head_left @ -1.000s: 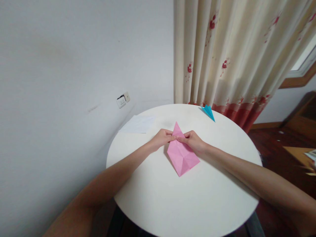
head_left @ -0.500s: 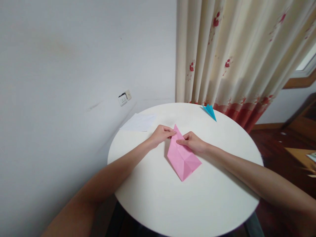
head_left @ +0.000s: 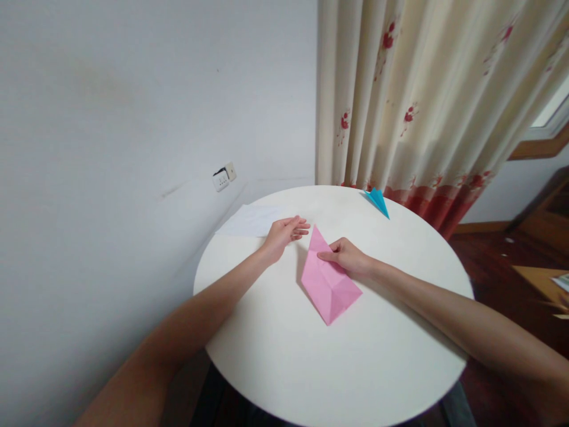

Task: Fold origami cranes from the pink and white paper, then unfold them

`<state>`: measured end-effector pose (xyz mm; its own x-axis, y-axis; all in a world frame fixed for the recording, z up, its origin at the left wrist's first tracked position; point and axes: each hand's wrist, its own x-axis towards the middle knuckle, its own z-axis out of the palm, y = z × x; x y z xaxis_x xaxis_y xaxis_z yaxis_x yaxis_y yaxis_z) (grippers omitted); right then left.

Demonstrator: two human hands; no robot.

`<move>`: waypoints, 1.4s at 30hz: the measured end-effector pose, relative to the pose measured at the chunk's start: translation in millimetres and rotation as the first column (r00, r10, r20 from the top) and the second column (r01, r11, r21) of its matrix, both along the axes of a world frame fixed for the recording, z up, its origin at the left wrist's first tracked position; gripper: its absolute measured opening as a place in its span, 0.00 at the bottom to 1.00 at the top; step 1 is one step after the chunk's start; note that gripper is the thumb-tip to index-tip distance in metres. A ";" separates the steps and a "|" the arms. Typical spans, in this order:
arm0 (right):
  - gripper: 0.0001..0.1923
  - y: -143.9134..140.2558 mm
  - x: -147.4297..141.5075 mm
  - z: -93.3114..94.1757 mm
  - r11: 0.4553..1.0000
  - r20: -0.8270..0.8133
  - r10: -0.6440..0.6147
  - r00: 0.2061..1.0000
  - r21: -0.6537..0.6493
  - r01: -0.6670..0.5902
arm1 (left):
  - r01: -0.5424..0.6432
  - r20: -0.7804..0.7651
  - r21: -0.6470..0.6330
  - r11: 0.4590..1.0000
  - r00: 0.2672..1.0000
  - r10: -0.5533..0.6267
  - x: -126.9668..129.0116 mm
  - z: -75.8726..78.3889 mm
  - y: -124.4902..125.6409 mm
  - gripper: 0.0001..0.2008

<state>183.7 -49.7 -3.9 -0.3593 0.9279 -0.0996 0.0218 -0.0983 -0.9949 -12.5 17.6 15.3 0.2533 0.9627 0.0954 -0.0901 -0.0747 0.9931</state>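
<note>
You have one left grip (head_left: 280, 236) and one right grip (head_left: 350, 257), two in all. You have one desk (head_left: 400, 362), one pink paper (head_left: 329, 287) and one blue paper (head_left: 377, 203). Of the white paper (head_left: 249, 220) you can count at least one sheet; whether there are more, you cannot tell. You see one socket (head_left: 221, 181) and one plate (head_left: 231, 171) beside it. You also have one curtain (head_left: 427, 89) and, partly in view, one window (head_left: 550, 112).
</note>
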 end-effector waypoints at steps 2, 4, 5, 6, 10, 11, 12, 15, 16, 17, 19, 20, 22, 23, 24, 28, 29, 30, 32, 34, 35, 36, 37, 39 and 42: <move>0.19 2.9 -0.5 3.6 0.988 -0.071 -0.156 0.985 0.007 0.157 | 0.150 -0.009 -0.050 0.987 0.988 -0.151 3.5 -2.9 -3.0 0.25; 0.19 6.2 0.3 8.2 0.958 -0.140 -0.273 0.952 0.049 0.282 | 0.285 -0.068 -0.058 0.957 0.955 -0.288 8.0 -6.4 -7.9 0.25; 0.19 7.7 1.1 10.2 0.943 -0.176 -0.310 0.934 0.069 0.326 | 0.323 -0.109 -0.050 0.945 0.939 -0.327 10.0 -8.1 -10.3 0.25; 0.18 9.1 2.0 11.7 0.930 -0.207 -0.336 0.919 0.083 0.358 | 0.344 -0.146 -0.039 0.938 0.927 -0.346 11.5 -9.7 -12.3 0.24; 0.19 14.4 6.0 10.0 0.904 -0.227 -0.380 0.897 0.114 0.411 | 0.312 -0.213 -0.006 0.950 0.928 -0.306 12.5 -13.2 -14.6 0.22; 0.20 15.9 7.0 7.7 0.906 -0.209 -0.374 0.904 0.123 0.404 | 0.296 -0.222 0.001 0.955 0.931 -0.289 11.8 -13.4 -13.9 0.21; 0.21 17.6 8.0 5.0 0.912 -0.185 -0.362 0.914 0.134 0.388 | 0.283 -0.233 0.007 0.959 0.933 -0.273 11.0 -13.4 -12.9 0.21; 0.22 21.8 10.3 -2.8 0.931 -0.121 -0.307 0.944 0.167 0.324 | 0.243 -0.269 0.009 0.970 0.935 -0.232 8.7 -11.9 -10.4 0.21; 0.21 22.6 10.8 -4.6 0.938 -0.112 -0.285 0.952 0.173 0.301 | 0.231 -0.277 0.005 0.973 0.935 -0.220 8.1 -11.2 -10.1 0.21; 0.21 23.0 10.9 -5.8 0.943 -0.111 -0.265 0.958 0.177 0.281 | 0.223 -0.277 0.001 0.975 0.937 -0.214 7.7 -10.5 -10.2 0.21; 0.21 22.6 10.5 -6.8 0.951 -0.130 -0.229 0.965 0.182 0.250 | 0.227 -0.258 -0.011 0.974 0.940 -0.222 7.4 -9.4 -11.2 0.22; 0.21 22.2 10.0 -6.9 0.953 -0.140 -0.214 0.967 0.186 0.238 | 0.237 -0.242 -0.019 0.971 0.941 -0.235 7.4 -9.1 -12.1 0.22; 0.21 21.6 8.9 -6.9 0.951 -0.151 -0.210 0.966 0.196 0.238 | 0.254 -0.204 -0.035 0.966 0.945 -0.256 8.0 -9.0 -13.9 0.22; 0.21 21.6 8.4 -7.0 0.949 -0.151 -0.216 0.965 0.198 0.244 | 0.256 -0.188 -0.043 0.966 0.947 -0.260 8.4 -9.1 -14.7 0.23; 0.20 21.8 8.0 -7.4 0.947 -0.149 -0.226 0.963 0.196 0.253 | 0.255 -0.173 -0.052 0.966 0.950 -0.260 8.9 -9.2 -15.3 0.23; 0.20 23.9 7.4 -9.6 0.947 -0.151 -0.229 0.962 0.192 0.256 | 0.242 -0.118 -0.090 0.966 0.961 -0.251 10.5 -8.8 -15.6 0.23; 0.21 24.5 7.4 -10.0 0.950 -0.156 -0.222 0.962 0.190 0.250 | 0.236 -0.111 -0.098 0.967 0.963 -0.246 10.6 -8.6 -15.2 0.23; 0.23 25.1 7.4 -10.3 0.952 -0.161 -0.217 0.963 0.184 0.245 | 0.229 -0.113 -0.101 0.968 0.964 -0.240 10.4 -8.3 -14.8 0.22; 0.25 26.6 7.8 -10.5 0.949 -0.166 -0.233 0.958 0.174 0.261 | 0.211 -0.151 -0.087 0.974 0.963 -0.222 9.5 -7.9 -13.9 0.22; 0.25 29.0 9.6 -10.2 0.937 -0.168 -0.267 0.949 0.184 0.297 | 0.198 -0.206 -0.055 0.979 0.957 -0.205 8.5 -7.4 -13.3 0.22; 0.23 30.4 11.2 -9.9 0.927 -0.173 -0.285 0.943 0.200 0.317 | 0.196 -0.228 -0.041 0.980 0.953 -0.200 8.1 -7.1 -13.3 0.22; 0.22 31.9 13.1 -9.4 0.915 -0.181 -0.303 0.936 0.219 0.339 | 0.195 -0.243 -0.031 0.980 0.950 -0.196 7.8 -6.7 -13.5 0.22; 0.21 33.4 15.3 -8.7 0.901 -0.193 -0.324 0.926 0.236 0.364 | 0.193 -0.254 -0.024 0.981 0.948 -0.193 7.8 -6.2 -13.9 0.21; 0.19 36.0 20.4 -6.7 0.867 -0.217 -0.378 0.900 0.258 0.427 | 0.185 -0.267 -0.019 0.982 0.946 -0.184 8.1 -4.9 -15.1 0.22; 0.17 39.3 28.4 -2.5 0.799 -0.240 -0.465 0.852 0.300 0.521 | 0.185 -0.270 -0.021 0.983 0.945 -0.183 8.6 -2.9 -17.3 0.22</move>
<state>212.1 -10.4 -6.4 0.1720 0.9467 0.2722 -0.0847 0.2896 -0.9534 -3.8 0.3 12.5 0.4429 0.8965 0.0036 0.1680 -0.0870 0.9819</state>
